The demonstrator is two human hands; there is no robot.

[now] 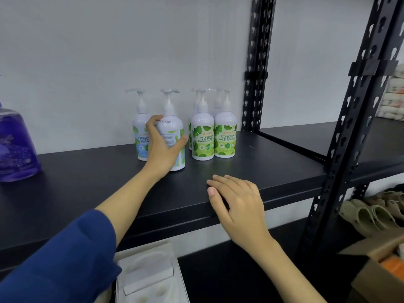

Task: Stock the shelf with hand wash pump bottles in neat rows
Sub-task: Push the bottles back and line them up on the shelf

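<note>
A translucent purple plastic bottle (16, 145) stands at the far left of a matte black metal shelf (273, 162), partly cut off by the frame edge. A dark blue sleeve (59, 263) covers the person's left forearm, which reaches up across the shelf. The left hand (162, 149) wraps a white pump bottle with a blue-and-green label (172, 136), fingers curled around its left side and thumb pressed on its right, so the hand is clamped on the bottle. This bottle stands upright on the shelf with its back label facing the camera. Just behind it to the left stands a second white pump bottle with a blue label (140, 125), its front facing out.

To the right, close beside the held bottle, are 2 white pump bottles with green leaf labels (214, 136), side by side and touching, with 2 more (195, 106) behind them near the white wall. The right hand (237, 202) rests palm down on the shelf's front edge, fingers loosely together and holding nothing. Black perforated steel uprights (254, 68) frame the shelf's right end. Beige clogs (371, 213) lie on a lower level at far right.
</note>
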